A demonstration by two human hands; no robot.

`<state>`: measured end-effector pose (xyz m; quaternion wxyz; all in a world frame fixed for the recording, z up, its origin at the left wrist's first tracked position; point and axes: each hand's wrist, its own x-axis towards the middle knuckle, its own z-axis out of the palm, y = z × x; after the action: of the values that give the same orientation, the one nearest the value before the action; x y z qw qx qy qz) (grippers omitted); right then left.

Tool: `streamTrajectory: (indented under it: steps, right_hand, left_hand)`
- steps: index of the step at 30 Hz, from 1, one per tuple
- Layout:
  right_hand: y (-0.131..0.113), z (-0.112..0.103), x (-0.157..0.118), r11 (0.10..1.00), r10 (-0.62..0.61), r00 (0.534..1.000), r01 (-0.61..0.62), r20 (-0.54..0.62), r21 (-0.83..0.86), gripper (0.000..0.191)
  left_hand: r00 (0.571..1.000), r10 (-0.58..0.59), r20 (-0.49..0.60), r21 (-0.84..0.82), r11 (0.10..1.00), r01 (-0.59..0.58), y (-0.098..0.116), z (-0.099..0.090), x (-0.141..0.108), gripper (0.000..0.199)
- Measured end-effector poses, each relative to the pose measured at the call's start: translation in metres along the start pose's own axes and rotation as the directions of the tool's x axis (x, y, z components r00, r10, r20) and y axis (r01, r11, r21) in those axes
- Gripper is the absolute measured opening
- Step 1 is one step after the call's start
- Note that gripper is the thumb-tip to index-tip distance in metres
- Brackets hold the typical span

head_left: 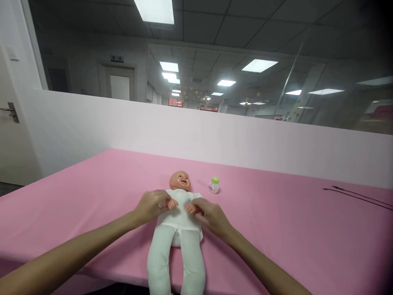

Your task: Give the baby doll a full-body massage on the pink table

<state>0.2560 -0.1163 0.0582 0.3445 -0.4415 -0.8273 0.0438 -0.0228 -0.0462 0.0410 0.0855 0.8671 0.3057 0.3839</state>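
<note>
A baby doll (179, 211) in a white top and pale trousers lies on its back on the pink-covered table (258, 209), head away from me and legs reaching the front edge. My left hand (153, 205) is closed around one of its arms near the wrist, with a ring on a finger. On the other side, my right hand (211, 215) grips the other arm by the wrist. Both doll hands rest over its chest. Beside the doll's head, to the right, stands a small clear bottle (214, 186) with a green cap.
Two thin dark cords (359, 194) lie at the table's far right. A low white wall (184, 129) with glass above it borders the back. To the left is a door with a lever handle (11, 112).
</note>
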Motion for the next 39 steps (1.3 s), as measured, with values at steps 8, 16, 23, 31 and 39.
streamTrajectory:
  steps: [8, 16, 23, 31, 39]
  right_hand:
    - [0.067, -0.012, -0.033, 0.316, 0.902, 0.418, -0.473, -0.106, 0.823, 0.035]
    - [0.051, -0.009, -0.029, 0.485, 0.821, 0.531, -0.453, -0.211, 0.748, 0.040]
    - [-0.007, 0.009, -0.017, 0.992, 0.110, 0.988, -0.102, -0.104, 0.075, 0.017]
    - [-0.017, 0.016, -0.018, 0.977, -0.136, 0.983, 0.153, 0.121, -0.147, 0.018]
    - [0.035, -0.031, -0.021, 0.674, 0.686, 0.684, -0.469, -0.249, 0.570, 0.066]
  left_hand:
    - [0.354, -0.925, 0.140, -0.861, 0.062, 0.504, -0.055, -0.023, -0.028, 0.024]
    - [0.489, -0.872, -0.002, -0.828, 0.276, 0.489, -0.044, -0.019, -0.025, 0.038]
    - [0.993, 0.028, -0.116, -0.038, 0.999, -0.032, -0.002, 0.002, -0.014, 0.013]
    - [0.950, 0.309, 0.051, 0.249, 0.917, -0.312, 0.003, 0.018, -0.022, 0.019]
    - [0.858, -0.456, -0.235, -0.226, 0.884, 0.408, -0.047, -0.031, -0.028, 0.067]
